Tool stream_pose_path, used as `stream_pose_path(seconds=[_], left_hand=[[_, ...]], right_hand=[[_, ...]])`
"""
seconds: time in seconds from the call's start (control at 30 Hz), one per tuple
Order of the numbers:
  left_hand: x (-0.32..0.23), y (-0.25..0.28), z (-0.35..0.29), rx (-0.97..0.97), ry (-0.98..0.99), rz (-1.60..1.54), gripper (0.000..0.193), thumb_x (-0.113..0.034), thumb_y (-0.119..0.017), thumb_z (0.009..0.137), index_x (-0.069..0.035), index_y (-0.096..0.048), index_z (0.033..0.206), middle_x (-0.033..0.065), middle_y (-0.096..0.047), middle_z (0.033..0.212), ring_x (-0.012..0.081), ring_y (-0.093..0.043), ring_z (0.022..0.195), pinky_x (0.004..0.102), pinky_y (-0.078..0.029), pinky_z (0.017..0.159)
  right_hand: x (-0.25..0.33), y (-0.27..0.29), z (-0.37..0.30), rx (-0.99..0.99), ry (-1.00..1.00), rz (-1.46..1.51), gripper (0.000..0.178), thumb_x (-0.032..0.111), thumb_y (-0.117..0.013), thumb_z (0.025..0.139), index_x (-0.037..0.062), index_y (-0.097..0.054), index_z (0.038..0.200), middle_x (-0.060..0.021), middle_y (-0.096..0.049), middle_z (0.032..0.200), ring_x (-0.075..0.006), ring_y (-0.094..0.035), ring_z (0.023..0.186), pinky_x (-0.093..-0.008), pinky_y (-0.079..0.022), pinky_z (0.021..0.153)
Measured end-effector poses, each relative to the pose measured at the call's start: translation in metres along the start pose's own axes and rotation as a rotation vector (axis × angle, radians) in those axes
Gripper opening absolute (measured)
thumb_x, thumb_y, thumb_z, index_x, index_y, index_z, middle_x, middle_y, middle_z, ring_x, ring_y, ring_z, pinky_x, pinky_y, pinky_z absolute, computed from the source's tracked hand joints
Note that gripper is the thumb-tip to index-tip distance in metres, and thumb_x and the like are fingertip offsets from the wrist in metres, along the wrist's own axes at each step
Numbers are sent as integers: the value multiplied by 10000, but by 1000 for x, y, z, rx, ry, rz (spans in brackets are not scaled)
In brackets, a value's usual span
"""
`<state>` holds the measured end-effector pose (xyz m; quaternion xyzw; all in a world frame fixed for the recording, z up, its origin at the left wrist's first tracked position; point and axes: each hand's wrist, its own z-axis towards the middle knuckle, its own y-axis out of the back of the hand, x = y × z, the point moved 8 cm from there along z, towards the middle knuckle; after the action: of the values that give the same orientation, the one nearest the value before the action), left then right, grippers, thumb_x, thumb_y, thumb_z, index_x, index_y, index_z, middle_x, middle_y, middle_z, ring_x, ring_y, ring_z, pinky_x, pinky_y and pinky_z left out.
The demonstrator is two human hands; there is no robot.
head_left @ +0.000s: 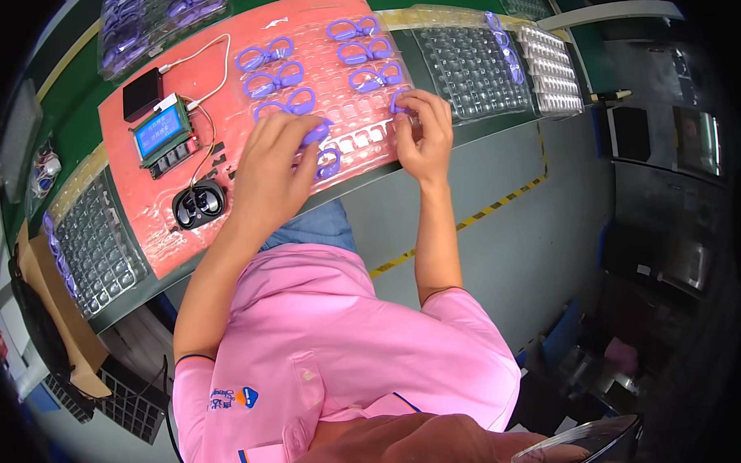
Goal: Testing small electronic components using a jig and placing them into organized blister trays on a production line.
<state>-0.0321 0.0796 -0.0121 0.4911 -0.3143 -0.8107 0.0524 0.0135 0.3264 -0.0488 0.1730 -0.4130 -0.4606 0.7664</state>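
A clear plastic tray point(359, 140) lies on the pink mat, with several purple ear-hook earbuds point(364, 52) set in two columns. My left hand point(272, 165) is over the tray's near left part, thumb and fingers pinched on a purple ear-hook earbud point(316, 133). Just below those fingertips, another purple earbud point(328, 163) rests in the tray. At the tray's right edge, my right hand point(424, 138) has its fingers curled round a purple earbud point(397, 101), partly hidden by them.
Left of the tray are a circuit board with a lit blue screen point(159, 133), a black box point(142, 94) and a black earbud case point(199, 205), joined by cables point(218, 69). More clear trays point(471, 69) lie to the right, another point(97, 241) at left. Stacked trays point(163, 26) stand behind.
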Motion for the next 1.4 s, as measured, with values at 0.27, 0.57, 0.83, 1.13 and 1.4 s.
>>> stream_pose_path(seconds=[0.27,0.57,0.83,1.13,1.4], left_hand=[[-18,-71,39,54,-140,130,281,-56,-716,950,-36,-726,1230,131,-667,1100,338,-647,1034,454,-531,906],[-22,-101,45,153,-140,178,315,-72,-730,936,-39,-743,1249,131,-669,1124,338,-651,1054,454,-537,928],[-37,-76,42,63,-225,126,292,-34,-733,897,-26,-744,1188,118,-683,1145,326,-662,1085,452,-528,945],[-1,42,0,-204,-142,248,204,55,-714,934,6,-752,1129,152,-759,1069,319,-722,1004,412,-549,906],[112,185,-96,-633,177,413,226,-68,-591,1087,21,-715,1254,124,-722,1123,197,-649,959,325,-526,882]], right_hand=[[-9,-3,-13,-104,-76,112,278,-38,-690,870,12,-741,1139,-136,-739,1205,-317,-664,1084,-397,-526,949],[-8,-2,-11,-124,-81,142,268,-11,-688,862,-4,-730,1127,-164,-734,1192,-367,-660,1101,-442,-538,966],[-12,1,-12,-124,-118,177,262,-33,-679,881,1,-740,1133,-155,-743,1210,-321,-674,1130,-426,-531,991],[-25,68,12,-252,14,18,220,-36,-656,932,-27,-732,1138,-153,-751,1146,-306,-707,1072,-390,-557,973],[-236,149,60,-361,-339,-381,248,61,-621,1016,12,-761,1215,-183,-722,1112,-349,-710,1024,-443,-572,922]])
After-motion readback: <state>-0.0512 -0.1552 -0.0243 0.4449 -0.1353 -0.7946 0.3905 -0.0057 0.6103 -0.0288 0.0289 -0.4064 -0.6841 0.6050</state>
